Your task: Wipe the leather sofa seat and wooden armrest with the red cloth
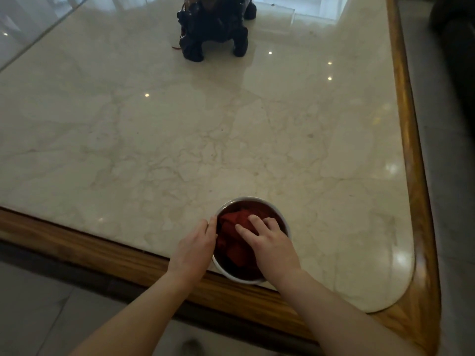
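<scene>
Hands: two, the left hand with its fingers against the bowl's outer rim, the right hand with fingers spread on the cloth.
Bowls: one metal bowl, between and under the fingers.
Cloths: one red cloth, bunched under the right fingers.
Tables: one marble-topped table with a wooden edge.
Dark figurines: one figurine, well beyond the fingers.

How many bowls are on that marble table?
1. A metal bowl sits near the table's front edge, holding the red cloth. Both hands are at it, so nothing seems hidden.
</scene>
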